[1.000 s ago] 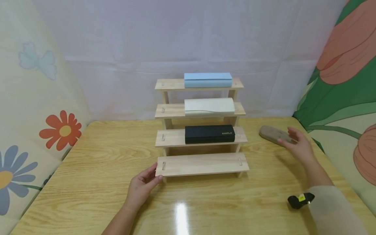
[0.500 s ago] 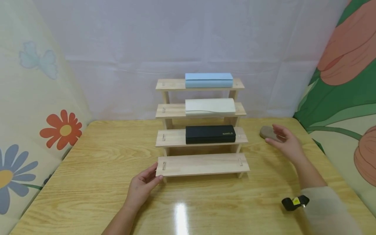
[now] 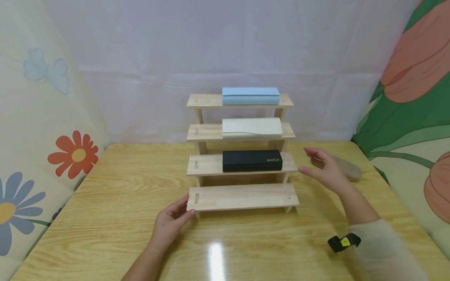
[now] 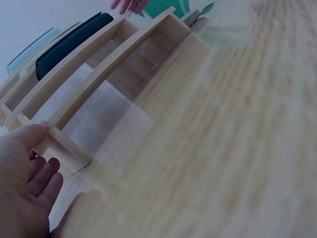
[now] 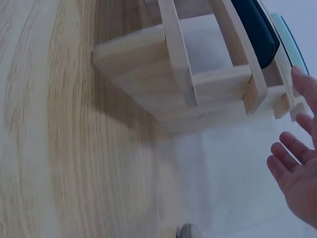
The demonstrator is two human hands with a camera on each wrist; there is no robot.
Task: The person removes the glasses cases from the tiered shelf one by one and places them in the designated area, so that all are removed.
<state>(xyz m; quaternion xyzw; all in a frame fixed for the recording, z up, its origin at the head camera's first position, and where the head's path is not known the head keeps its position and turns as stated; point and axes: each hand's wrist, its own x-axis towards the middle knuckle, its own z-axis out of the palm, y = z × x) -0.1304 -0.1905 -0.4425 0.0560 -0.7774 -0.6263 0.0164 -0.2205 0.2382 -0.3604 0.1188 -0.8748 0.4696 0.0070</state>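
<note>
A tiered wooden display rack (image 3: 242,197) stands in the middle of the table. My left hand (image 3: 170,222) holds the left end of its lowest step, the thumb at the front corner; the left wrist view shows that thumb (image 4: 34,134) against the wood and the other fingers curled below. A black glasses case (image 3: 251,160) lies on the second step up, a white one (image 3: 251,128) above it, and a light blue one (image 3: 250,96) on top. Near the rack's right side my right hand (image 3: 328,173) hovers with fingers spread, holding nothing. It partly covers a grey-brown oval case (image 3: 348,168).
The wood-grain table (image 3: 123,187) reaches back to a white cloth (image 3: 140,58). Patterned cloths flank it, with painted flowers (image 3: 78,155) on the left and large tulips (image 3: 418,74) on the right. A black wrist device (image 3: 344,242) sits by the right sleeve.
My right hand has moved left, passing in front of the grey-brown case toward the rack, and the case's right end has come into sight. The left hand keeps its hold on the rack.
</note>
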